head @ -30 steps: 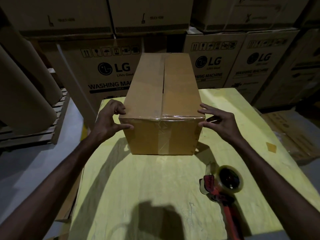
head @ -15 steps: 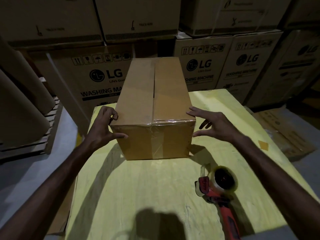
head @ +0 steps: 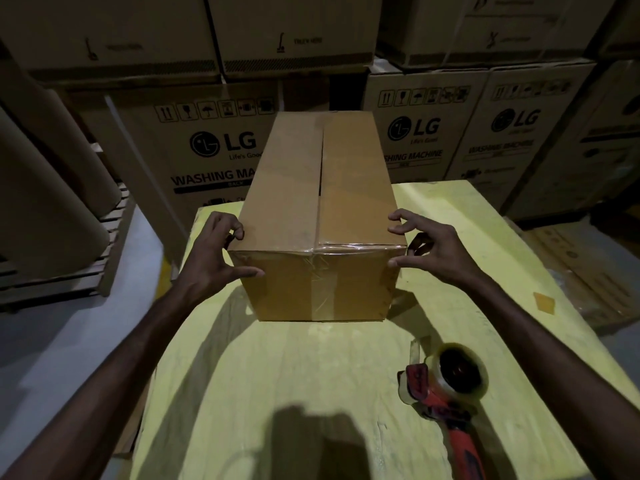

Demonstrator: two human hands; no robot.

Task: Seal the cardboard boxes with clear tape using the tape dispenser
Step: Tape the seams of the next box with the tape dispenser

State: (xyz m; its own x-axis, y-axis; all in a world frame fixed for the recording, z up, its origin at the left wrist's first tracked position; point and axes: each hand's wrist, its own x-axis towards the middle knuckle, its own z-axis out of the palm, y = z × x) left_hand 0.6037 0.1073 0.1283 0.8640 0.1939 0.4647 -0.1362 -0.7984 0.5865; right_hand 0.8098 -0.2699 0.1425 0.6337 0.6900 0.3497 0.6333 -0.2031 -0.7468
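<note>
A brown cardboard box [head: 349, 188] stands lengthwise on the yellow table [head: 277, 368], its top flaps closed along a centre seam. Clear tape crosses its near top edge and runs down the front face. My left hand [head: 214, 251] grips the near left corner, fingers on the top edge and thumb on the front face. My right hand [head: 429, 247] holds the near right corner, with a fingertip on the top edge and the thumb at the front edge. The red tape dispenser [head: 446, 386], with its clear tape roll, lies on the table near my right forearm, untouched.
Large printed washing-machine cartons [head: 214, 143] are stacked behind the table and to its right. Big brown paper rolls [head: 45, 188] lean on a wooden pallet at the left. Flattened cardboard [head: 581, 271] lies on the floor to the right. A small tape scrap [head: 544, 302] sits near the table's right edge.
Both hands have stayed at the box's near corners. My right hand's fingers have closed in onto the corner. The view has shifted slightly; the dispenser has not moved.
</note>
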